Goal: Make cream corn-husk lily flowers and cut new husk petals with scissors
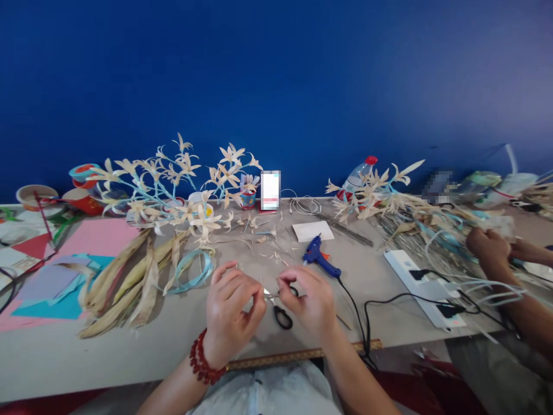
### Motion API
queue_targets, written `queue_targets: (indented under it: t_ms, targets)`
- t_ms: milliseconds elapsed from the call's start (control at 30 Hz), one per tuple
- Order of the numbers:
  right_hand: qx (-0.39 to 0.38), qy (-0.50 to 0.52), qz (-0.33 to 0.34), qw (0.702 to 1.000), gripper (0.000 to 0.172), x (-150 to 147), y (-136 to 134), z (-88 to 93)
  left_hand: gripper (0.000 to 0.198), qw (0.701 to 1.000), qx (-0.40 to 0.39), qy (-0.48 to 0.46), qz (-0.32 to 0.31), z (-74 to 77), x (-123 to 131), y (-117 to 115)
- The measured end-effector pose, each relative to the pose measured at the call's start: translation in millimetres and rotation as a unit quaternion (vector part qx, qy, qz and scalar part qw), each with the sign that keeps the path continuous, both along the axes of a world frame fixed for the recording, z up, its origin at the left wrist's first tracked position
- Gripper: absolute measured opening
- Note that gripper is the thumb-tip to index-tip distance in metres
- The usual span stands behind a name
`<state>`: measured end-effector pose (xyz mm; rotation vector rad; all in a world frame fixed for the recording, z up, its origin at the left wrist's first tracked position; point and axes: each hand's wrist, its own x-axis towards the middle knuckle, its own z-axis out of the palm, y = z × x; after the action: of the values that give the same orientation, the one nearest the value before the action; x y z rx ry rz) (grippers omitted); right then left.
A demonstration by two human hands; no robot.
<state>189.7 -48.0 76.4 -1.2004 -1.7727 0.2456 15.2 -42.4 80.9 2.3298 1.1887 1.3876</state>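
Note:
My left hand (233,302), with a red bead bracelet at its wrist, is closed in a pinch, thumb against forefinger. Opposite it, my right hand (310,300) pinches too, its fingertips pressed together. Whatever either hand holds is too small or hidden to make out. Between and beneath them lie scissors (283,317) with black handles, partly covered by my right hand. A blue glue gun (322,258) rests just beyond my right hand. Left of my left hand are a coil of light blue ribbon (206,271) and dried corn husks (144,279).
Husk flowers (173,173) on blue stems stand at the back left, near a lit phone (270,190). A white power strip (421,288) with black cords lies at right. Beyond it, another person's hands (488,248) work over dried stalks. Coloured paper (99,236) lies left.

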Motion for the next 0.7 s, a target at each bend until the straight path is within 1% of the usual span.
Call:
queue_targets:
  t_ms: [67, 100, 133, 167, 267, 333, 400, 467, 567, 600, 633, 667, 700]
  targets:
    - [0.018, 0.011, -0.047, 0.999, 0.01, 11.2, -0.2, 0.2, 0.015, 1.0, 0.004, -0.004, 0.006, -0.2, -1.3, 0.4]
    - [0.022, 0.017, -0.056, 0.998, 0.01, 14.4, -1.1, 1.3, 0.015, 1.0, 0.006, -0.004, 0.008, -0.2, -1.5, 0.8]
    - [0.02, 0.021, -0.052, 0.998, 0.009, 15.3, -2.4, 2.8, 0.015, 1.0, 0.01, -0.002, 0.008, -0.2, -1.3, 1.2]
    - [0.012, 0.021, -0.034, 0.999, 0.007, 13.7, -3.9, 4.6, 0.016, 1.0, 0.013, 0.002, 0.007, -0.2, -0.7, 1.6]
    - [-0.017, 0.003, 0.024, 1.0, 0.012, -1.3, -7.5, 8.8, 0.016, 1.0, 0.018, 0.014, 0.002, -0.3, 2.3, 2.0]
    - [-0.016, -0.01, 0.03, 0.999, 0.008, -10.8, -7.1, 8.8, 0.016, 1.0, 0.021, 0.019, 0.002, -0.4, 3.5, 1.5]
    - [-0.003, -0.013, 0.025, 1.0, 0.009, -12.3, -4.8, 6.4, 0.016, 1.0, 0.024, 0.018, 0.004, -0.4, 2.6, 0.8]
    - [0.014, -0.004, 0.0, 1.0, 0.01, -4.9, -1.7, 2.5, 0.016, 1.0, 0.027, 0.01, 0.009, -0.7, -0.3, 0.4]
    - [0.025, 0.046, -0.066, 0.996, 0.008, 11.4, 0.4, -2.1, 0.016, 0.999, 0.034, -0.003, 0.014, -1.8, -5.8, 0.8]
    - [0.009, 0.074, -0.072, 0.995, 0.007, 14.7, -0.4, -3.0, 0.015, 0.999, 0.04, -0.004, 0.011, -2.4, -7.2, 1.2]
    - [-0.025, 0.108, -0.059, 0.992, 0.006, 15.8, -1.9, -3.5, 0.015, 0.999, 0.046, -0.003, 0.005, -3.1, -8.1, 1.6]
    - [-0.074, 0.152, -0.027, 0.985, 0.005, 14.7, -4.0, -4.0, 0.015, 0.998, 0.055, -0.001, -0.003, -3.9, -8.6, 2.1]
    - [-0.132, 0.206, 0.021, 0.969, 0.007, 11.6, -6.3, -4.7, 0.016, 0.998, 0.065, 0.002, -0.012, -4.8, -8.9, 2.5]
